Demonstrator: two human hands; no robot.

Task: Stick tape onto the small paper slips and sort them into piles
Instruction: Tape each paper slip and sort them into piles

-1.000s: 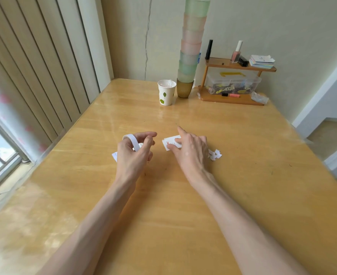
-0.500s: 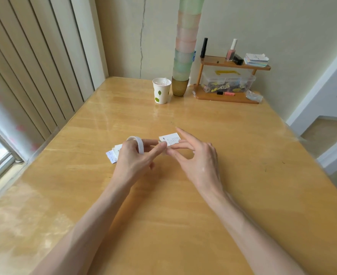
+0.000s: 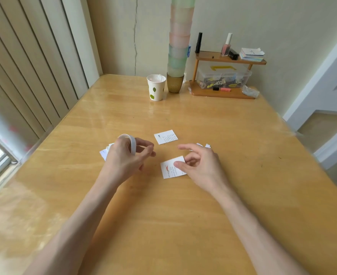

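My left hand point(image 3: 127, 157) grips a white tape roll point(image 3: 131, 143) just above the wooden table point(image 3: 163, 225). Behind that hand lies a small pile of white slips point(image 3: 105, 152). My right hand point(image 3: 200, 165) pinches the right edge of a slip with a red mark point(image 3: 170, 169), which lies on the table. Another printed slip point(image 3: 166, 137) lies flat a little farther back, between the hands. More small slips point(image 3: 205, 145) peek out behind my right hand.
At the far edge stand a paper cup point(image 3: 156, 87), a tall stack of coloured cups point(image 3: 178, 46) and a wooden shelf point(image 3: 223, 76) with a clear box and small bottles. Vertical blinds point(image 3: 24, 66) run along the left; the table's right edge drops to the floor.
The printed slip held between both hands half a second ago now lies on the table. My right hand has moved nearer and taken hold of the slip with the red mark.
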